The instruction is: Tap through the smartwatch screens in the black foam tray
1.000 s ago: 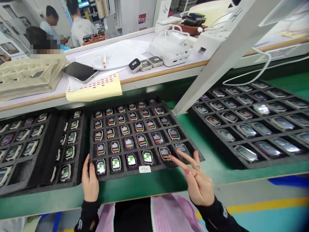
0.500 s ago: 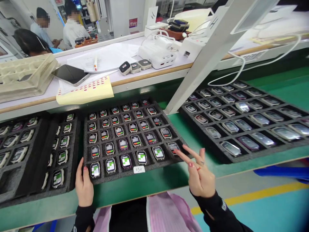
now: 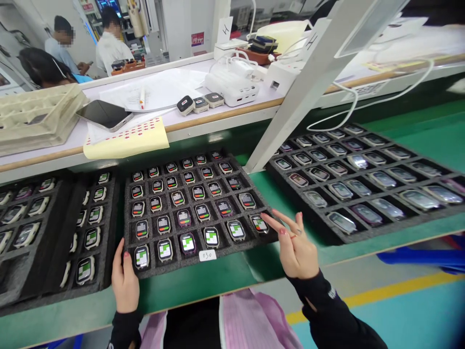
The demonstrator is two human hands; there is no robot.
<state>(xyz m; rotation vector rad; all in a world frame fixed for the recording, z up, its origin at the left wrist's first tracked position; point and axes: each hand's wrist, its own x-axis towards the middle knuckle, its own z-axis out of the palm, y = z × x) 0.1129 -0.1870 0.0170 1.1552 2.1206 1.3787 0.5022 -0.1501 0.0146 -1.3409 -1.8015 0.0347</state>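
Observation:
A dark grey foam tray (image 3: 225,246) with several rows of smartwatches lies in front of me, a white "030" label (image 3: 207,255) on its front edge. My left hand (image 3: 125,286) holds its front left corner, thumb at the front and a finger along the side. My right hand (image 3: 298,247) is at the front right corner, fingers apart and empty. Its index fingertip touches or nearly touches the corner smartwatch (image 3: 259,223), whose lit screen shows a red and green bar. Most front-row screens, such as one smartwatch (image 3: 188,243), show green and white blocks; those behind show white marks on black.
More watch trays stand to the left (image 3: 105,271) and right (image 3: 319,225) on the green bench (image 3: 232,276). A slanted metal post (image 3: 290,106) rises between trays. The shelf above holds a phone (image 3: 105,115), papers, a white charger (image 3: 232,87) and cables. People are beyond.
The corner watch under my right index finger has gone from a dim grey screen to one with a coloured bar. My right hand has shifted slightly left; my left hand stays at the tray corner.

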